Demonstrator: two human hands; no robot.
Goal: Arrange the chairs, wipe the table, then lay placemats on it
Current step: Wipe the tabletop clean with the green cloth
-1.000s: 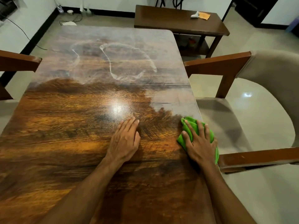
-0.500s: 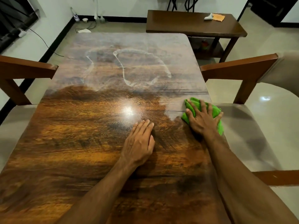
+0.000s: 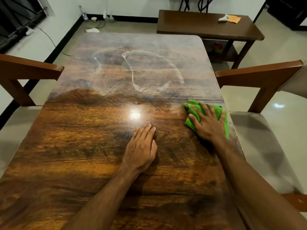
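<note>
A glossy, dark brown wood-grain dining table (image 3: pixel 83 146) is filling the view, its long axis running from 6 o'clock, where the person is standing, to 12 o'clock. The right hand (image 3: pixel 207 125) is pressing a bunched bright green cleaning cloth (image 3: pixel 188 123) flat onto the tabletop at about 2 o'clock, just beside the right edge, with fingers spread and straight rather than curled round it. The left hand (image 3: pixel 141 148) is resting palm down near the centre, fingers together and relaxed, holding nothing. The near half is looking dark and clean, while a hazy grey film with a looping white smear (image 3: pixel 132 77) is covering the far half, lying at about 11 o'clock from the cloth. The cloth hand is the nearer one, so the wiping probably needs to be heading forward and leftward. Wooden-armed chairs with pale cushions are sitting at 9 o'clock (image 3: pixel 29 68) and 3 o'clock (image 3: pixel 259 75). No placemats are showing.
</note>
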